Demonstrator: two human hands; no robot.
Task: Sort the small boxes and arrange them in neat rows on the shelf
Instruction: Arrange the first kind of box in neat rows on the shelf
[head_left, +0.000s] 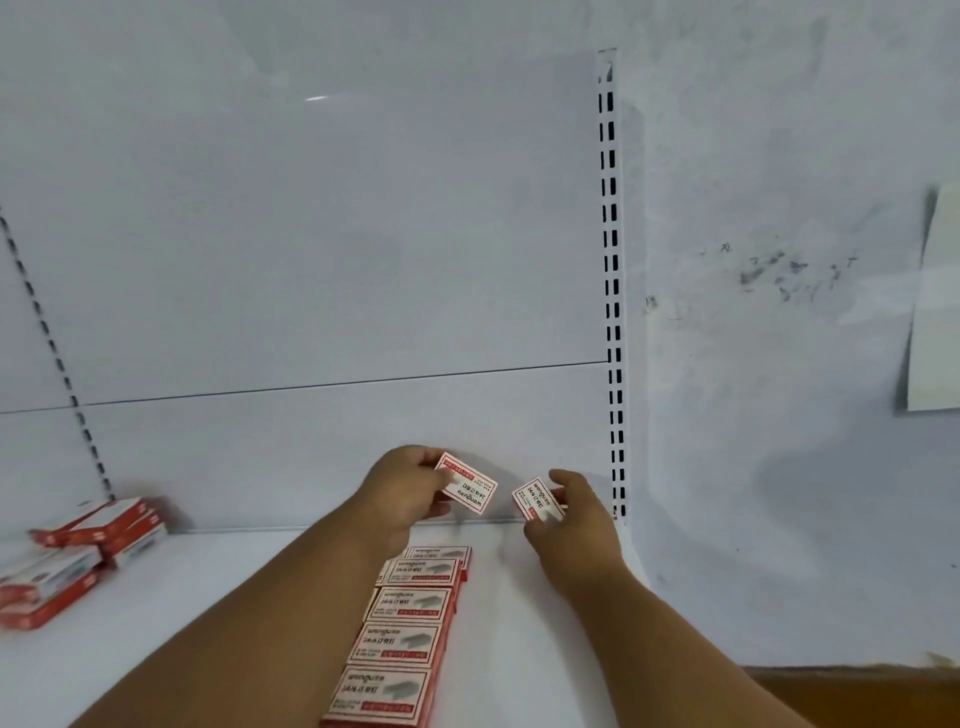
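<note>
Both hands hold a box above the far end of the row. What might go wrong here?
1. The left hand and right hand each pinch a tilted staple box; set down askew, either could break the row of boxes.
2. The forearms flank that row and might nudge it.
3. The loose pile at the left looks unstable.

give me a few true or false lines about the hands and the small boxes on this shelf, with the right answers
1. Each hand holds one small box. True: the left hand grips a box and the right hand grips another box.
2. A row of boxes runs front to back on the shelf between the forearms. True.
3. The loose pile of boxes lies at the right end of the shelf. False: it lies at the left.
4. The two held boxes touch each other. False: a gap shows between them.
5. The boxes are blue and white. False: red and white.
</note>
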